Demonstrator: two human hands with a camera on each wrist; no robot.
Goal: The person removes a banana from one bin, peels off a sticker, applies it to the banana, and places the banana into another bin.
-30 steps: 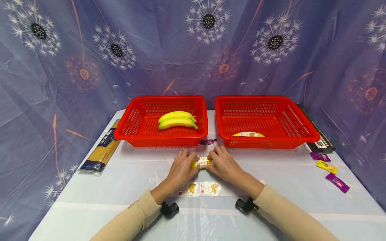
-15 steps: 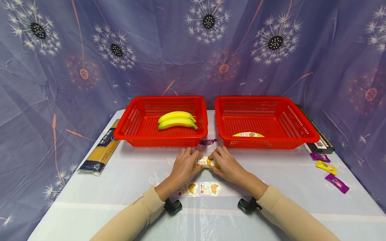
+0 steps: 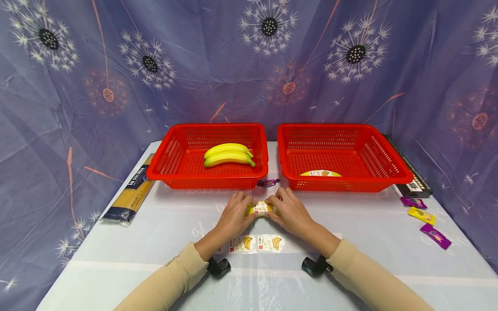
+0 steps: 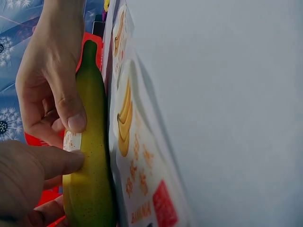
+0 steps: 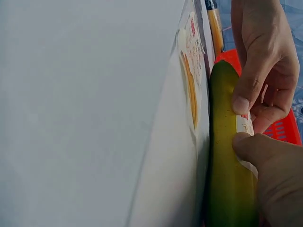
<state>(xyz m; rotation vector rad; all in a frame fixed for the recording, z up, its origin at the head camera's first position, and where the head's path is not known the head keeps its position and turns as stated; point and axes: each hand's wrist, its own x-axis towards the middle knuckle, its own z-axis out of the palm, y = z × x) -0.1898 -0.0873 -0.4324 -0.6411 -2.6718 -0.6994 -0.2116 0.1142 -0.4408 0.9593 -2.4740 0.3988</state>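
Observation:
A yellow banana [image 4: 94, 184] with green ends lies crosswise in front of me. A white label [image 3: 261, 208] with a banana picture sits across its upper side. My left hand [image 3: 235, 212] grips it from the left, thumb on the near side and fingers over the far side. From the right, my right hand [image 3: 291, 212] grips it the same way, its thumb [image 5: 247, 144] at the label's edge. Both hands hide the banana's ends in the head view. Closer to me lies a clear strip bearing banana labels [image 3: 271, 243], partly under my forearms.
Two bananas [image 3: 229, 159] lie in the left red basket [image 3: 210, 183]; a labelled banana [image 3: 320, 173] is in the right red basket [image 3: 346, 185]. A wrapped candy [image 3: 268, 183] lies between them. Spaghetti [image 3: 134, 192] is at left, several candies [image 3: 421, 215] and a black box [image 3: 416, 186] at right.
Both hands shifted slightly right and closer together with the banana, then back left. The thumbs now lie along the label's near edge. Baskets and label strip have not moved.

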